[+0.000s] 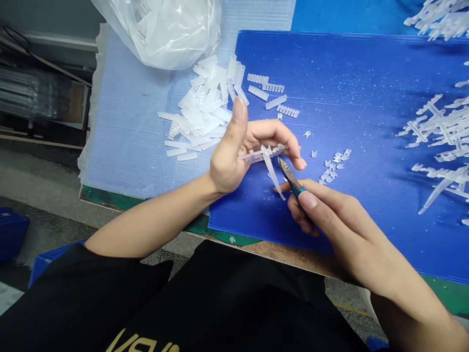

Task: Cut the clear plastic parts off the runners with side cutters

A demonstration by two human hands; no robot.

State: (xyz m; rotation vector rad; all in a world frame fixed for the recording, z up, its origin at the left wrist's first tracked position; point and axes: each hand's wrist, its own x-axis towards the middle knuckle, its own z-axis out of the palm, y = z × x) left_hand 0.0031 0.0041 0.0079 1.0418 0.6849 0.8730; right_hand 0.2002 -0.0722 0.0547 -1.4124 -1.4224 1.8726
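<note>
My left hand [240,146] holds a clear plastic sprue [269,155] with moulded pieces on it, its thumb raised and its fingers curled beneath. A tapered stem of the sprue points down toward me. My right hand [330,210] grips a pair of side cutters [291,178] with blue-green handles, partly hidden by the fingers. The cutter tips are close beside the sprue; whether they touch it I cannot tell. Just beyond my left hand lie several loose comb-shaped plastic strips [288,111]. Small cut-off plastic bits [331,168] are scattered to the right of the cutters.
A large pile of translucent strips [203,110] lies left on pale sheeting [124,122]. Behind it stands a clear plastic bag [176,34] with more pieces inside. More sprues [445,127] are heaped along the right side of the blue corrugated board [366,88].
</note>
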